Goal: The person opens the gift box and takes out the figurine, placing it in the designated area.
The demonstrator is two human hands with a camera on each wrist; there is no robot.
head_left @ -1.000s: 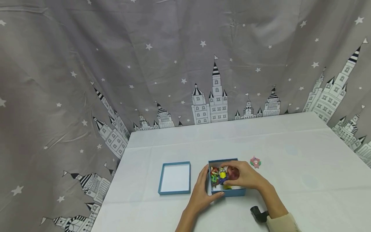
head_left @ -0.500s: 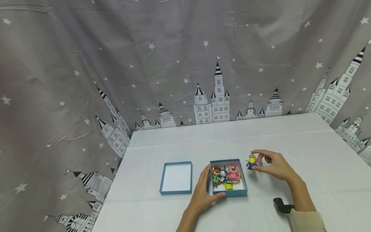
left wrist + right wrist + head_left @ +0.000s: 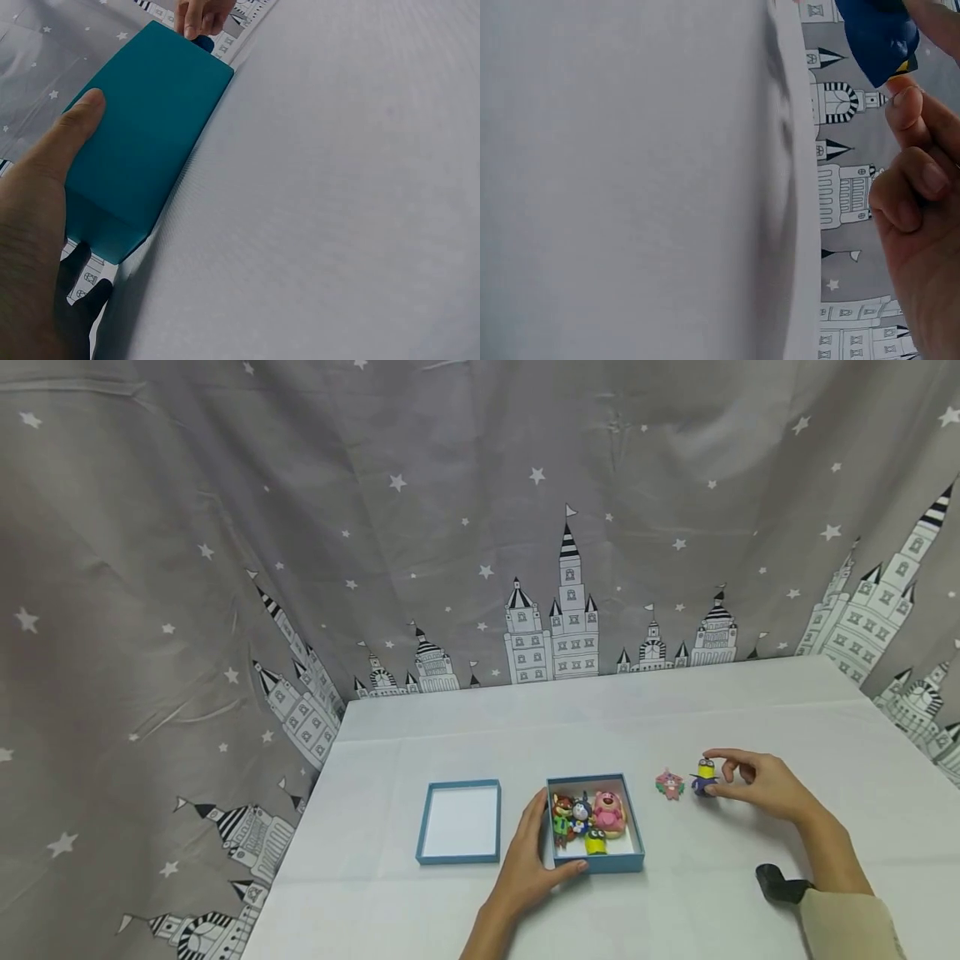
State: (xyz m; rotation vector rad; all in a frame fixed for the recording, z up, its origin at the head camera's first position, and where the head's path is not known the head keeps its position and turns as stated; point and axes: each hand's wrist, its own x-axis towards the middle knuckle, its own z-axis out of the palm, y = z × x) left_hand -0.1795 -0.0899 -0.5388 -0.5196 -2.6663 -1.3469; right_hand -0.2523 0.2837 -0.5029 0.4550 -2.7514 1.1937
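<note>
An open blue box (image 3: 633, 862) sits on the white table with several small toy figures (image 3: 592, 818) inside. My left hand (image 3: 546, 852) grips its near left corner, thumb along the front wall; the left wrist view shows that thumb (image 3: 75, 135) on the teal wall (image 3: 150, 135). To the right of the box, my right hand (image 3: 718, 774) pinches a yellow and blue minion figure (image 3: 704, 775) that stands on the table. A pink figure (image 3: 669, 784) lies just left of it. In the right wrist view the figure's blue body (image 3: 877, 30) shows at my fingertips (image 3: 906, 101).
The box's blue lid (image 3: 459, 821) lies upside down left of the box. A grey curtain with castles and stars (image 3: 480, 527) hangs behind and beside the table (image 3: 750, 710). A black strap (image 3: 780, 885) sits at my right wrist.
My right hand lifted the minion figure out of the box and carried it right, past the pink figure, down to the table. The left hand stayed on the box.
</note>
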